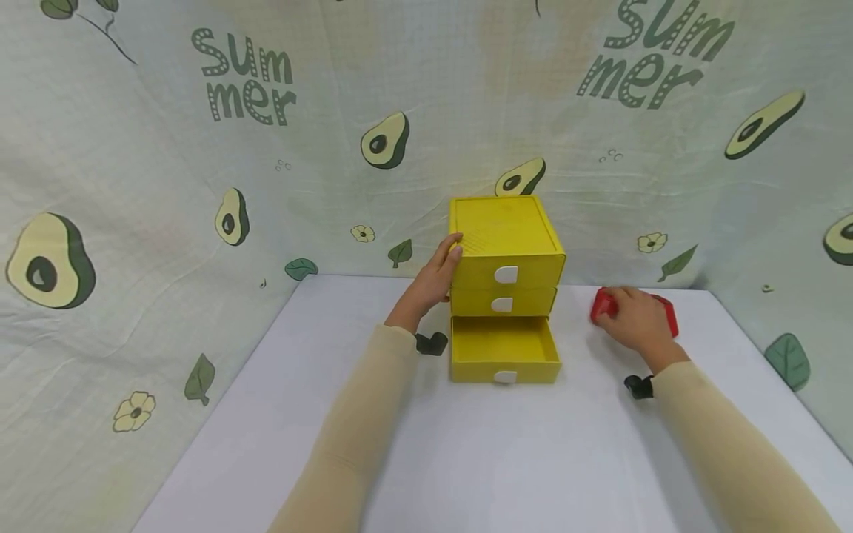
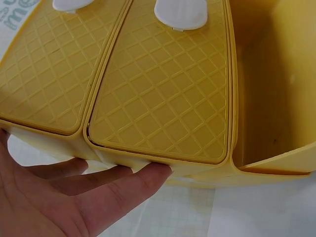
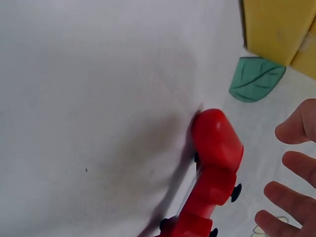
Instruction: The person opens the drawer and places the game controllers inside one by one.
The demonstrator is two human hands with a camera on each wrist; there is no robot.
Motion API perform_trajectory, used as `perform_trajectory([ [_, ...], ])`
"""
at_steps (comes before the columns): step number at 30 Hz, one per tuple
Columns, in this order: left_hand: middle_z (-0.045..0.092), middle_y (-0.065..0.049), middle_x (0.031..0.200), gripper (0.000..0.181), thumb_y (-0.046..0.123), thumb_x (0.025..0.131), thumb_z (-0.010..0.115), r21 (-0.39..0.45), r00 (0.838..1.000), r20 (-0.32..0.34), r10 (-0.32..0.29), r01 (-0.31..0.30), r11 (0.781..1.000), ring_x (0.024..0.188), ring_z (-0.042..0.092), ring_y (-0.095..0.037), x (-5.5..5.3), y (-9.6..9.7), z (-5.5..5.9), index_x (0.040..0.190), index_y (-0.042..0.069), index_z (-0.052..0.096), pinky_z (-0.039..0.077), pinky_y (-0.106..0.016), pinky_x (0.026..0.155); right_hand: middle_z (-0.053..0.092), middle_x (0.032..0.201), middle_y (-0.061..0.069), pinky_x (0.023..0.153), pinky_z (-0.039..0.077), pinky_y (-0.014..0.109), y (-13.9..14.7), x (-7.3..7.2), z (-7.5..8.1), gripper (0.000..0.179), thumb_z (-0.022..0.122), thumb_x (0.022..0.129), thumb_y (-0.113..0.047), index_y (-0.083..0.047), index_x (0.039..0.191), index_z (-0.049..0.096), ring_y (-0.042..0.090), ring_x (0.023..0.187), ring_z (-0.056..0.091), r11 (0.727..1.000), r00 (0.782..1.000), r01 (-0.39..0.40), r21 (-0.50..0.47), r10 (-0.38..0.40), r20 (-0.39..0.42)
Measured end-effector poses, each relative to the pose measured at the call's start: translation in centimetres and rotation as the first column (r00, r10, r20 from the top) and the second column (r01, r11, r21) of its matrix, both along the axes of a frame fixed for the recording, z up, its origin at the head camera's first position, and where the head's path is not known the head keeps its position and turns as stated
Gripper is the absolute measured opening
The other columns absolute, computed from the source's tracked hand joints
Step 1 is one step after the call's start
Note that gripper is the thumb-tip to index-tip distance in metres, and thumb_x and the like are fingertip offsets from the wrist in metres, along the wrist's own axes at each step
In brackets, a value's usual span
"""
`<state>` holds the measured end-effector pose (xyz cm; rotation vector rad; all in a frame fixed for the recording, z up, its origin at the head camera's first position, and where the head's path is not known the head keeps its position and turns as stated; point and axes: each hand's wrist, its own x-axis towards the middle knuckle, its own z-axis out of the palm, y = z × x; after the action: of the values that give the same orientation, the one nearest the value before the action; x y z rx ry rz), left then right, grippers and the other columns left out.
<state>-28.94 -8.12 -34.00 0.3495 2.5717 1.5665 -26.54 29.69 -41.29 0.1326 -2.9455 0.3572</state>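
Note:
A yellow drawer unit (image 1: 509,226) with white tabs stands on the table, its bottom drawer (image 1: 473,372) pulled out and bare inside. My left hand (image 1: 429,285) rests against the unit's left side. In the left wrist view, the extended fingers (image 2: 128,195) lie along the side wall below the two closed drawer fronts (image 2: 163,94). To the right of the unit, my right hand (image 1: 636,318) is over a glossy red object (image 1: 670,314). The right wrist view shows this red object (image 3: 217,140) as rounded segments with black knobs, beside the spread fingers (image 3: 291,200) with a gap between.
A white table (image 1: 320,444) carries the unit and the red object. Behind and beside it hangs a cloth backdrop (image 1: 320,170) printed with avocados, leaves and lettering, close behind the unit. Small black pieces (image 1: 640,386) stick out under both wrists.

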Motion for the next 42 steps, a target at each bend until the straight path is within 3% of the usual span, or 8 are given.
perform_trajectory([
  [15,0.024,0.002,0.16,0.049,0.077,0.09,0.025,0.009,1.0,0.007,0.017,-0.017,1.0,0.131,0.045,-0.039,0.1,-0.3,-0.2,0.138,0.067,0.017,0.053,-0.057,0.086,0.034,0.139,0.034,0.096,0.023,0.077,2.6,-2.0,-0.7,0.067,0.06,0.088,-0.031,0.001,0.141,0.036,0.057,0.12,0.029,1.0,0.994,0.024,-0.003,-0.024,0.105],
  [29,0.025,0.001,0.16,0.049,0.078,0.089,0.026,0.014,1.0,0.005,0.0,0.0,1.0,0.131,0.046,-0.04,-0.2,-0.1,-0.4,0.136,0.069,0.017,0.053,-0.058,0.085,0.029,0.139,0.039,0.093,0.022,0.079,3.9,-2.7,-1.1,0.08,0.056,0.089,-0.042,0.003,0.147,0.024,0.06,0.119,0.024,0.998,0.962,0.066,0.008,-0.066,0.266],
  [42,0.029,0.0,0.158,0.049,0.078,0.089,0.025,0.004,1.0,-0.008,-0.006,0.006,1.0,0.125,0.05,-0.038,-0.4,-0.2,-0.3,0.136,0.07,0.017,0.055,-0.05,0.08,0.03,0.138,0.04,0.089,0.019,0.083,4.6,-4.1,-2.0,0.077,0.051,0.091,-0.045,0.005,0.145,0.027,0.06,0.12,0.022,0.999,0.961,0.047,0.016,-0.05,0.273],
])
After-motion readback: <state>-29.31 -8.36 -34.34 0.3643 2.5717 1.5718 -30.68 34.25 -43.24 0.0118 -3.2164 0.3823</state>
